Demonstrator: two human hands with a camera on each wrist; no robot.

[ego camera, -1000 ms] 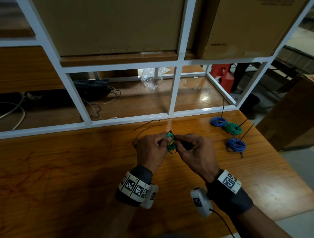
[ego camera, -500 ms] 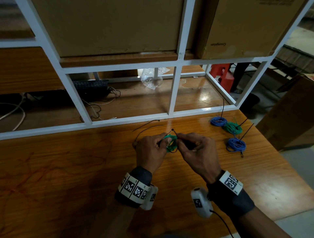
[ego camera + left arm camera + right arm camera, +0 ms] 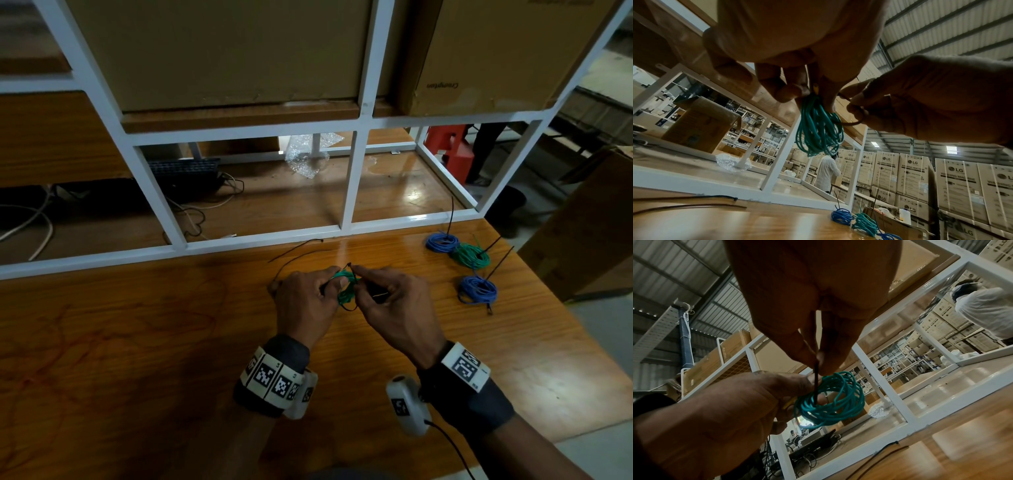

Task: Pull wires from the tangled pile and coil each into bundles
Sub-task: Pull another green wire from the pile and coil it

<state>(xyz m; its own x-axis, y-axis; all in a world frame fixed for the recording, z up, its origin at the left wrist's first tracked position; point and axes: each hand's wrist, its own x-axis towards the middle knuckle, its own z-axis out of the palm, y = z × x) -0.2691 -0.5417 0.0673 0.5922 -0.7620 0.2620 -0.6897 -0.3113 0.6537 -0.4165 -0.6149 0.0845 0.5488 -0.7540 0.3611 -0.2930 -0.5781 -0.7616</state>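
A small coil of green wire (image 3: 346, 289) (image 3: 818, 129) (image 3: 830, 400) hangs between both hands above the wooden table (image 3: 137, 342). My left hand (image 3: 308, 301) (image 3: 797, 78) (image 3: 735, 402) pinches the coil at its top between thumb and fingers. My right hand (image 3: 387, 301) (image 3: 813, 344) (image 3: 920, 100) pinches a thin black tie (image 3: 816, 379) (image 3: 851, 124) that runs around the coil. Three finished bundles lie at the far right: a blue one (image 3: 442, 242), a green one (image 3: 471, 256) and another blue one (image 3: 478, 289), each with a black tie sticking up.
Two loose black ties (image 3: 294, 253) lie on the table beyond my hands. A white metal shelf frame (image 3: 352, 178) stands behind the table, with cardboard boxes (image 3: 222, 51) on top and a keyboard (image 3: 185, 168) and cables beneath. The table's right edge is near the bundles.
The hands have stayed in place over the table. The right hand has worked the black tie's end a little higher over the green coil.
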